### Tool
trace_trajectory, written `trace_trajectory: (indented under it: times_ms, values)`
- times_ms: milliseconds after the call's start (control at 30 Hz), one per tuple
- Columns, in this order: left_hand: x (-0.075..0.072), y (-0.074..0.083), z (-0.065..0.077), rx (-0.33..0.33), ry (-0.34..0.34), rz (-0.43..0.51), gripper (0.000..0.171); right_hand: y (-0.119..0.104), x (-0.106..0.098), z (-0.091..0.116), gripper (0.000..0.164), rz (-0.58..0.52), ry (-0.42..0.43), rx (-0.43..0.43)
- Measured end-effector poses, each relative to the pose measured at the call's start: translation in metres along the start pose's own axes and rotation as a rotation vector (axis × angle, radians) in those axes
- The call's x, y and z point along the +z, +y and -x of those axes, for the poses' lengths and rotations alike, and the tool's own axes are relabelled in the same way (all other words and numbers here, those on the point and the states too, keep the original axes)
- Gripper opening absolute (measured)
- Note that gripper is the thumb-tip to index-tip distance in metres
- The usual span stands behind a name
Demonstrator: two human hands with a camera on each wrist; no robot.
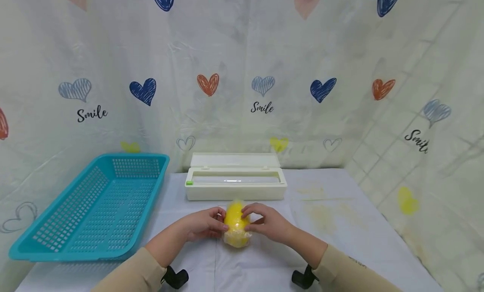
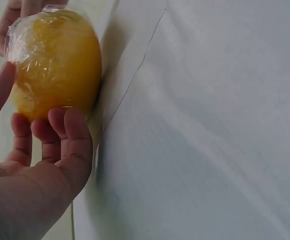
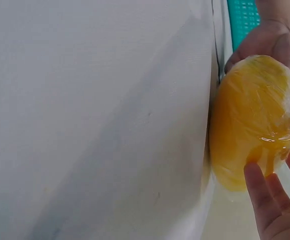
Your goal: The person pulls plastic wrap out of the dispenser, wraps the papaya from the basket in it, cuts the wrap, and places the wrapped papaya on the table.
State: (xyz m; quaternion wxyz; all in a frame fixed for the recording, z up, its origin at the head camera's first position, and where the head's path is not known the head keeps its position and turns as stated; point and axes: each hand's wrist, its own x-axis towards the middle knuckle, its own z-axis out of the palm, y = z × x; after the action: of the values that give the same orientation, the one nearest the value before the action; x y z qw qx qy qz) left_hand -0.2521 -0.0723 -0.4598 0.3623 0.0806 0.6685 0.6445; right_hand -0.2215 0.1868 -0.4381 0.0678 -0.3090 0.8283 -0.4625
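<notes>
1. Two hands meet at the near middle of the desk (image 1: 340, 241), both on a yellow fruit (image 1: 236, 222) wrapped in clear film (it looks like a lemon, though the film blurs the skin).
2. From the left, the left hand (image 1: 202, 224) cups the fruit, its fingers (image 2: 60, 135) curled under one end and the thumb lying along the side.
3. On the other side the right hand (image 1: 270, 222) grips it, fingertips (image 3: 265, 195) pressed on the film where the wrap is bunched and glossy.
4. Resting on the white cloth of the desk, the fruit sits just in front of a white film dispenser box (image 1: 235, 187), whose lid stands open.
5. A turquoise plastic basket (image 1: 94, 208) lies to the left, well apart from the hands, partly hanging over the desk's edge.
6. Behind everything hangs a pale curtain (image 1: 242, 73) printed with hearts and the word "Smile".
</notes>
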Motion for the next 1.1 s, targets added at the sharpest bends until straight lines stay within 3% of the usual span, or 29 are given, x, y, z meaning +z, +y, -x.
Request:
trace_trajectory:
  times_ms: [133, 300, 500, 567, 700, 800, 967, 1100]
  values:
    - [-0.003, 0.001, 0.002, 0.008, -0.013, -0.036, 0.037, 0.000, -0.002, -0.002, 0.024, 0.015, -0.001, 0.013]
    - [-0.003, 0.009, 0.013, 0.017, -0.008, -0.094, 0.055, -0.002, -0.003, -0.003, 0.024, 0.032, 0.000, 0.049]
    - [0.001, 0.014, 0.022, 0.017, -0.003, -0.102, 0.064, -0.002, -0.003, -0.004, 0.024, 0.039, 0.000, 0.067]
    - [0.004, 0.013, 0.021, 0.018, 0.031, -0.163, 0.071, -0.001, -0.002, -0.004, 0.024, 0.044, -0.004, 0.063]
    - [0.016, 0.011, 0.018, 0.045, 0.120, -0.410, 0.092, 0.000, 0.000, -0.004, 0.023, 0.065, 0.003, 0.034]
    - [0.025, 0.011, 0.016, 0.071, 0.185, -0.537, 0.098, -0.001, 0.002, -0.004, 0.023, 0.077, 0.008, 0.028]
    - [0.028, 0.011, 0.015, 0.095, 0.239, -0.589, 0.089, -0.004, 0.003, -0.005, 0.022, 0.083, 0.000, 0.059]
    - [0.022, 0.012, 0.015, 0.106, 0.212, -0.587, 0.085, -0.004, 0.004, -0.006, 0.023, 0.102, 0.000, 0.059]
